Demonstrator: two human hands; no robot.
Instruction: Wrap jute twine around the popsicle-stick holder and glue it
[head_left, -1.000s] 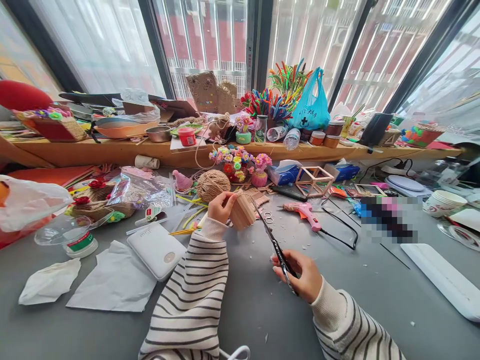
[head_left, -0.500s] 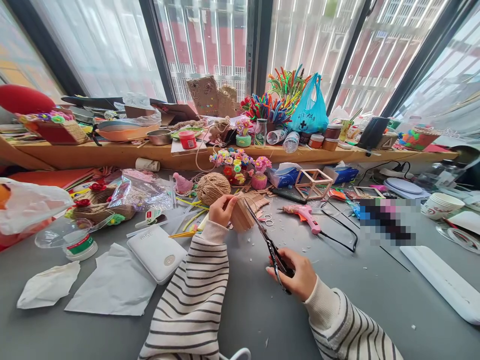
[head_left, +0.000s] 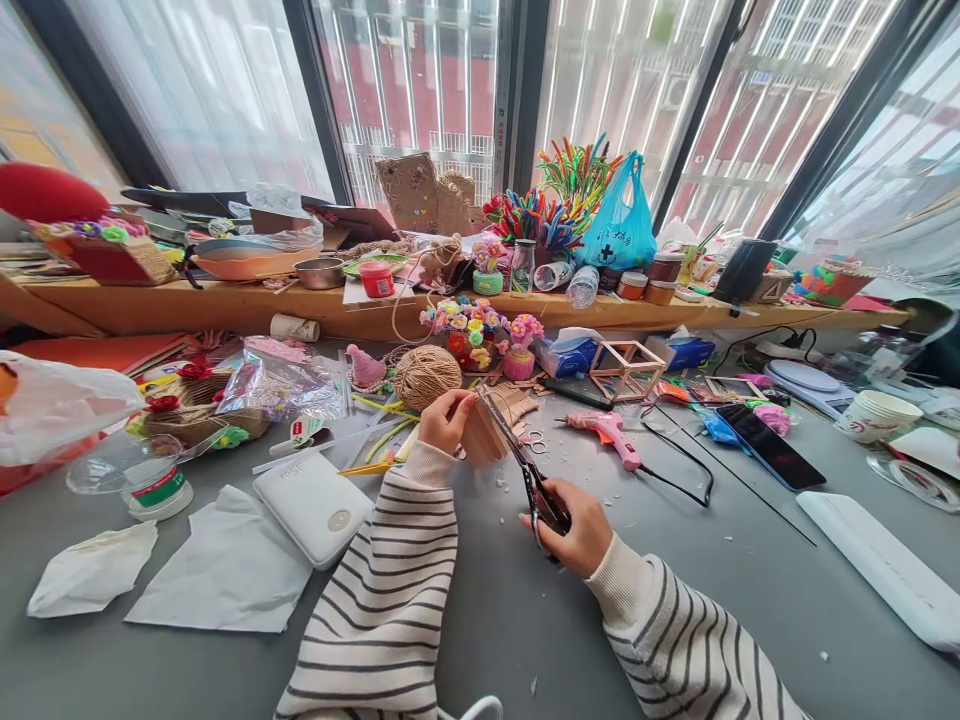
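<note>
Head view, your left hand [head_left: 444, 420] pinching a small wooden block [head_left: 482, 432], your right hand [head_left: 571, 524] gripping scissors [head_left: 521, 462], blades at the block, above the grey worktop [head_left: 675, 560].

Small wooden-stick piece [head_left: 481, 432] held upright; black scissors [head_left: 521, 462] blades against its top.

Pale matt wood piece [head_left: 484, 432]; dark metal scissors [head_left: 525, 465]; rough twine ball [head_left: 427, 374]; smooth matt grey table [head_left: 495, 610].
</note>
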